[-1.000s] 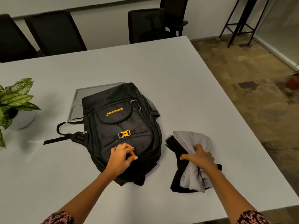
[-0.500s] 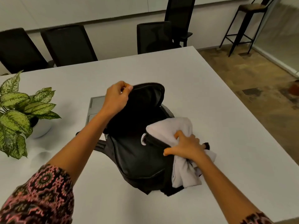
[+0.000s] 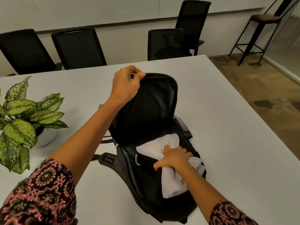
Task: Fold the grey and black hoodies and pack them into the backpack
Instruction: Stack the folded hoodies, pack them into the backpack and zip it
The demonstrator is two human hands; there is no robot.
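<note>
A second ago the backpack (image 3: 154, 103) lay shut with the bundle beside it. Now the left hand (image 3: 125, 83) pinches the flap's rim and holds it wide open, while the right hand (image 3: 174, 157), fingers curled round the grey hoodie (image 3: 172, 185), has pushed it inside. The black hoodie cannot be told from the dark lining under that hand. Packing looks nearly done. Beyond the knuckles there is room. Behind the wrist the hoodie's tail reaches the near rim, with the tabletop (image 3: 227, 127) stretching away rightward.
</note>
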